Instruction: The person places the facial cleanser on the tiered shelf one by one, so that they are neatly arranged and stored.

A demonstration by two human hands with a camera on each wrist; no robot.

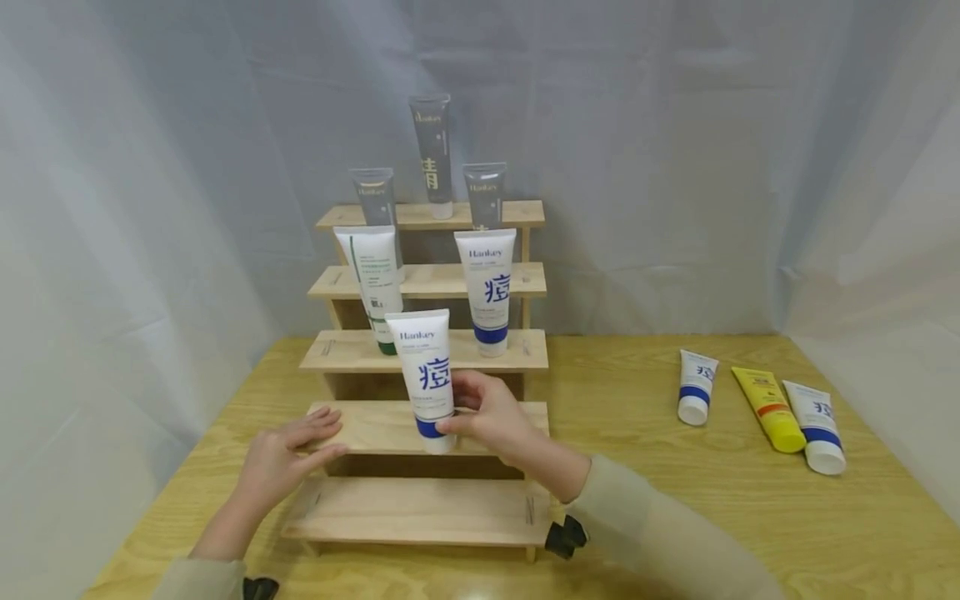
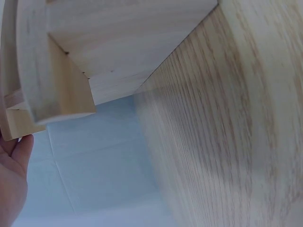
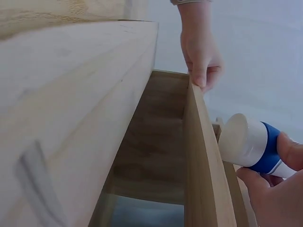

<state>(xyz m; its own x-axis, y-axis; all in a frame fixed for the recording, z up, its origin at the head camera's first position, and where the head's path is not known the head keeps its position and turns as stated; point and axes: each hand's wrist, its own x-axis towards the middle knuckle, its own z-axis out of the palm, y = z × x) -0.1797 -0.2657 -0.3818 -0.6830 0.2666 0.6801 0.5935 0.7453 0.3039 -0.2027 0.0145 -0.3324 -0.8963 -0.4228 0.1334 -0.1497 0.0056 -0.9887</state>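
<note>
My right hand [image 1: 495, 417] grips a white squeeze tube [image 1: 422, 358] with a blue band, thumb in front near its cap and fingers at its side. The tube stands cap down, slightly tilted, over the second step from the bottom of a wooden tiered display stand [image 1: 360, 425]. The right wrist view shows its white cap [image 3: 234, 139] close by the step's front edge. My left hand [image 1: 288, 446] rests on the left end of that same step, fingers on top and thumb at the front edge. Part of that hand [image 2: 12, 175] also appears in the left wrist view.
Higher steps hold a green-capped white tube [image 1: 375, 283], another blue-banded tube [image 1: 487, 292] and grey tubes, one [image 1: 432, 158] on top. On the table [image 1: 615, 500] at right lie a yellow tube [image 1: 770, 408] and two white tubes. A pale curtain [image 1: 637, 167] hangs behind.
</note>
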